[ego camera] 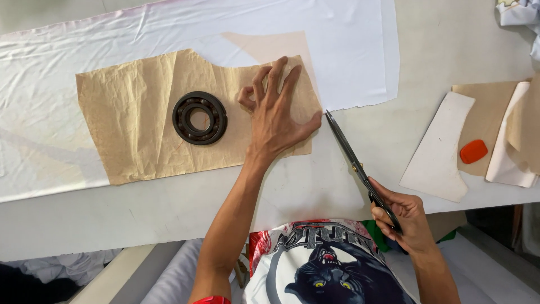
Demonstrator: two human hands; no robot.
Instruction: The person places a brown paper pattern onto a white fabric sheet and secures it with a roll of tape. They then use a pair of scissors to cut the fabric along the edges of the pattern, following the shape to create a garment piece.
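Note:
My left hand (277,110) lies flat with fingers spread on the right part of a creased brown paper pattern (135,118), pressing it onto white fabric (349,50) spread over the table. A dark round metal bearing (199,117) rests on the pattern just left of that hand. My right hand (402,217) grips the handles of long black scissors (346,147) near the table's front edge. The blades look closed, and their tip points up-left to the pattern's right edge, beside my left thumb.
At the right lie more cut pieces: a white panel (439,152), brown paper (489,112) and an orange tailor's chalk (473,151) on top. Crumpled cloth (520,14) sits at the top right corner. The pale table (140,219) ends at its front edge below.

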